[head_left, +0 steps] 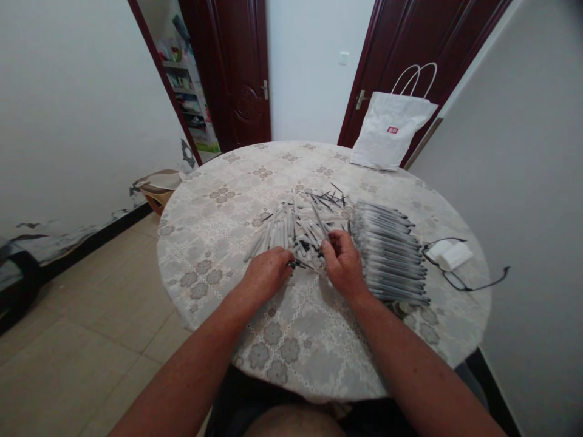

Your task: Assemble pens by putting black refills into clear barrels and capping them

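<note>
My right hand is closed around the lower end of a grey pen barrel, which tilts up and to the left. My left hand is closed, fingers curled, with thin dark pointed pieces sticking out of its fingertips to the right. Just beyond both hands lies a loose heap of whitish pen tubes, with small black parts among them. Thin dark sticks are scattered at the far side of the heap. Right of my right hand, grey pens lie side by side in a long row.
A flowered cloth covers the round table. Black-framed glasses and a folded white tissue lie at the right. A white paper bag stands at the far right edge. A chair is beyond the left edge.
</note>
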`<state>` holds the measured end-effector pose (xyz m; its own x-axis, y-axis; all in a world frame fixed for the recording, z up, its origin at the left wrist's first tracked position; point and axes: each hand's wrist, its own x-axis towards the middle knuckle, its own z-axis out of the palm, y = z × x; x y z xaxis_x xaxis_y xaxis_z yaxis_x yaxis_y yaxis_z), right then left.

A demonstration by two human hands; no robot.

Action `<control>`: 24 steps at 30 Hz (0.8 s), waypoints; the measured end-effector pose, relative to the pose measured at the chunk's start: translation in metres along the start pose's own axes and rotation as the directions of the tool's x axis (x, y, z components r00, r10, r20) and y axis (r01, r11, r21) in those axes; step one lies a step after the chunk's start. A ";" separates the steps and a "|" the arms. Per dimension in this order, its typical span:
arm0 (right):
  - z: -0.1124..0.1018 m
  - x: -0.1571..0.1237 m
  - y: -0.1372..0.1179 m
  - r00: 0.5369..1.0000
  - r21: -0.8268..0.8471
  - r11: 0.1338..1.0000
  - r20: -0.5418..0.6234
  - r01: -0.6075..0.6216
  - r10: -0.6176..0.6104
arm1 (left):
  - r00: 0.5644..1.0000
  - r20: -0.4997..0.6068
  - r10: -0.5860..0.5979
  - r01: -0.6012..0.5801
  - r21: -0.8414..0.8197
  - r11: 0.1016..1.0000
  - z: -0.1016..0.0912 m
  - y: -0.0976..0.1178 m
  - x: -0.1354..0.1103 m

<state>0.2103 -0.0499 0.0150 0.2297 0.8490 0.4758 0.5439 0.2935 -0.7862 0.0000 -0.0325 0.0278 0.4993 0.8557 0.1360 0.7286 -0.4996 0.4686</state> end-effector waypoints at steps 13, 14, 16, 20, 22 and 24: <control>-0.001 0.001 0.004 0.999 -0.073 0.996 0.030 0.042 -0.040 | 0.993 -0.119 -0.007 -0.004 -0.095 0.995 0.008 -0.007 0.001; -0.001 0.002 0.005 0.998 -0.093 0.994 0.042 0.050 -0.046 | 0.991 -0.135 -0.020 0.003 -0.122 0.993 0.007 -0.008 0.000; -0.001 0.003 0.007 0.996 -0.127 0.989 0.056 0.070 -0.063 | 0.987 -0.154 -0.048 0.024 -0.155 0.988 0.005 -0.010 0.000; 0.000 0.006 0.008 0.989 -0.158 0.977 0.041 0.145 -0.140 | 0.986 -0.161 -0.039 0.009 -0.181 0.983 0.006 -0.015 0.000; 0.001 0.006 0.007 0.983 -0.155 0.970 0.046 0.185 -0.180 | 0.986 -0.162 -0.037 0.007 -0.185 0.983 0.007 -0.018 0.001; 0.002 0.006 0.006 0.977 -0.152 0.966 0.071 0.211 -0.202 | 0.984 -0.169 -0.048 0.016 -0.187 0.982 0.007 -0.019 0.001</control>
<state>0.2135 -0.0421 0.0124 0.0572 0.8011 0.5958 0.6966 0.3955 -0.5986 -0.0096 -0.0232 0.0132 0.3775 0.8891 0.2589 0.6354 -0.4521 0.6260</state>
